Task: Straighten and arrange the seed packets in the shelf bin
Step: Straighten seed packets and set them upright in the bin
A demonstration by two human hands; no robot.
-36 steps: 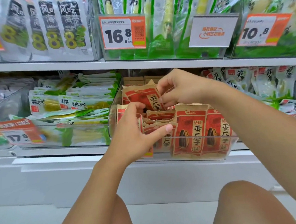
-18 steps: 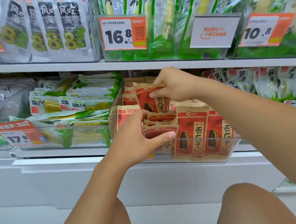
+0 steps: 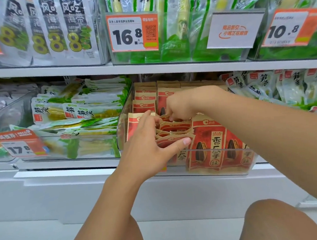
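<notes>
Red and brown seed packets (image 3: 208, 144) stand in rows in a clear shelf bin (image 3: 222, 164) on the lower shelf. My left hand (image 3: 150, 148) grips the front left stack, with the thumb across the front packet and the fingers over the top of a packet behind. My right hand (image 3: 181, 105) reaches down from the right into the middle of the bin. Its curled fingers pinch the top edge of a seed packet (image 3: 165, 117) among the leaning ones. More upright packets (image 3: 145, 98) fill the back of the bin.
A clear bin of green and white bamboo shoot packets (image 3: 82, 110) with a 17.8 price tag (image 3: 20, 146) sits to the left. Similar packets (image 3: 292, 86) lie to the right. The shelf edge above (image 3: 150, 68) carries a 16.8 tag (image 3: 132, 32). My knees (image 3: 273, 222) are below.
My right hand lowered the packet it held up and now sits deeper among the middle packets. My left hand kept its grip on the front left stack.
</notes>
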